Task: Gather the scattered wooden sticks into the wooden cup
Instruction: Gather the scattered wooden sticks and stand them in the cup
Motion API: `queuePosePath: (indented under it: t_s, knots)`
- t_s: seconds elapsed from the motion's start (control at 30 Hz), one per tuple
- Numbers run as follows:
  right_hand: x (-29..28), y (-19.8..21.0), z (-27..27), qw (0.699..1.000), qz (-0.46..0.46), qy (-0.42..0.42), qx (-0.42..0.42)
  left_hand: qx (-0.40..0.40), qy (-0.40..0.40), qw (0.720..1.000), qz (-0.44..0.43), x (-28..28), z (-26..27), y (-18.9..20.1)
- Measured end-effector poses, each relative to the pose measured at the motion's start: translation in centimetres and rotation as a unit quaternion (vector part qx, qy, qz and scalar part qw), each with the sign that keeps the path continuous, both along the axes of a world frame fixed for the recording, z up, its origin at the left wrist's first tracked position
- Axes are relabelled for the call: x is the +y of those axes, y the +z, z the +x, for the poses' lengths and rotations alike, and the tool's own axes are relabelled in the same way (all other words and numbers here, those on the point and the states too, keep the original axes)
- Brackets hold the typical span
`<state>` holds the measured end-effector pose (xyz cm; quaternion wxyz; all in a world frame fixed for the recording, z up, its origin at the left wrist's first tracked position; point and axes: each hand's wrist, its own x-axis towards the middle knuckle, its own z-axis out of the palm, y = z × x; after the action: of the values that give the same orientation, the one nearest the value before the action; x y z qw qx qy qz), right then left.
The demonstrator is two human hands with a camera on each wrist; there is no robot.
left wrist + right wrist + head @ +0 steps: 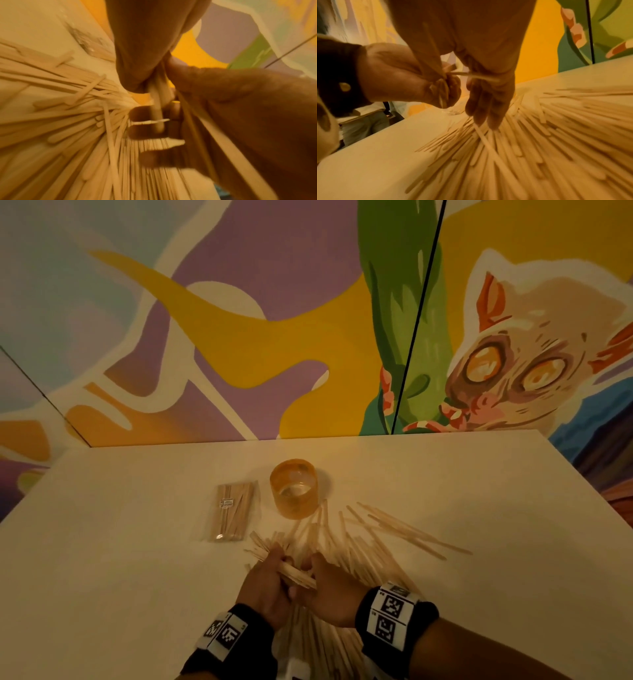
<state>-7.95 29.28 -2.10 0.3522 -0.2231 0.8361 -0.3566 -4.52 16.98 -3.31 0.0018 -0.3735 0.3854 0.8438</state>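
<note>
Pale wooden sticks lie fanned out over the middle of the white table. The cup, amber and glossy, stands upright just beyond them with no sticks showing inside. My left hand grips a bundle of sticks above the pile. My right hand meets it from the right and holds the same bundle's end between thumb and fingers. In the right wrist view the right hand's fingers point down onto the pile while the left hand clutches its bundle. The left wrist view is blurred.
A clear packet of sticks lies to the left of the cup. A painted wall rises along the table's far edge. Beyond the table's left edge a person stands, seen in the right wrist view.
</note>
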Motion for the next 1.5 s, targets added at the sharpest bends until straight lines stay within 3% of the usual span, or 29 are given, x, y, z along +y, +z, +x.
queuePosePath:
  t_s: [0.1,0.2,0.27,0.37,0.47,0.53,0.63,0.67,0.7,0.73,0.77,0.8,0.83,0.9,0.97,1.07,1.13,1.2,1.27,1.3,1.43,1.5]
  knots:
    - [-1.5,-0.4,0.9,0.985,-0.044,0.016,-0.165,0.007,0.031,0.999,0.020,-1.1,1.0,0.6]
    - [-2.5,0.5,1.5,0.937,-0.059,0.005,-0.344,0.038,0.058,0.998,-0.006,-2.6,1.8,1.5]
    - [-2.9,0.5,1.7,0.890,-0.098,-0.078,-0.438,0.090,0.103,0.990,-0.036,-3.8,2.3,2.2]
    - [-3.7,0.0,1.6,0.824,-0.166,-0.241,-0.484,0.147,0.100,0.976,-0.122,-4.7,3.2,3.5]
    - [-5.4,0.4,2.2,0.778,-0.230,-0.269,-0.519,0.133,0.025,0.969,-0.207,-4.1,4.6,3.7]
    - [-6.7,0.9,2.7,0.770,-0.262,-0.254,-0.524,0.121,-0.015,0.966,-0.227,-3.7,5.5,3.8]
    - [-8.1,0.9,3.2,0.795,-0.254,-0.235,-0.498,0.113,-0.028,0.965,-0.235,-4.0,6.2,4.0]
    - [-8.4,0.6,3.3,0.827,-0.229,-0.230,-0.459,0.108,-0.027,0.965,-0.238,-4.5,6.4,3.7]
    - [-8.3,0.3,3.5,0.887,-0.188,-0.205,-0.368,0.101,-0.027,0.961,-0.257,-5.1,6.7,3.3]
    - [-8.1,0.3,3.8,0.953,-0.135,-0.155,-0.222,0.088,-0.034,0.953,-0.287,-5.7,7.1,2.6]
    - [-7.7,0.1,4.0,0.991,-0.089,-0.084,-0.058,0.072,-0.045,0.945,-0.316,-6.3,7.5,1.8]
    - [-7.4,0.3,4.2,0.995,-0.070,-0.012,0.075,0.053,-0.066,0.936,-0.341,-6.9,8.0,0.6]
    - [-7.3,0.6,4.6,0.984,-0.072,0.049,0.155,0.034,-0.088,0.927,-0.364,-7.4,8.4,-0.5]
    - [-7.5,1.6,5.4,0.966,-0.093,0.110,0.214,0.013,-0.120,0.912,-0.391,-7.9,9.0,-2.4]
    - [-8.3,2.1,5.8,0.960,-0.110,0.102,0.238,0.003,-0.121,0.913,-0.390,-8.1,9.0,-3.3]
    - [-8.1,2.5,6.4,0.970,-0.035,0.045,0.235,-0.005,-0.071,0.935,-0.347,-8.1,8.7,-3.4]
    - [-7.4,1.7,7.3,0.963,0.097,0.154,0.200,-0.008,-0.046,0.938,-0.344,-8.3,8.5,-3.1]
    - [-6.7,0.1,8.4,0.914,0.206,0.301,0.176,-0.001,-0.033,0.939,-0.342,-8.5,8.4,-2.9]
    - [-6.5,-1.9,8.9,0.874,0.248,0.370,0.194,0.004,-0.035,0.939,-0.343,-8.5,8.4,-2.7]
    - [-6.6,-2.5,9.0,0.870,0.257,0.369,0.201,0.004,-0.037,0.938,-0.345,-8.5,8.4,-2.6]
    - [-6.3,-4.2,9.2,0.917,0.249,0.270,0.157,0.005,-0.036,0.937,-0.349,-8.7,8.6,-2.8]
    - [-6.4,-4.5,9.4,0.920,0.255,0.255,0.155,0.000,-0.041,0.936,-0.350,-8.8,8.9,-3.0]
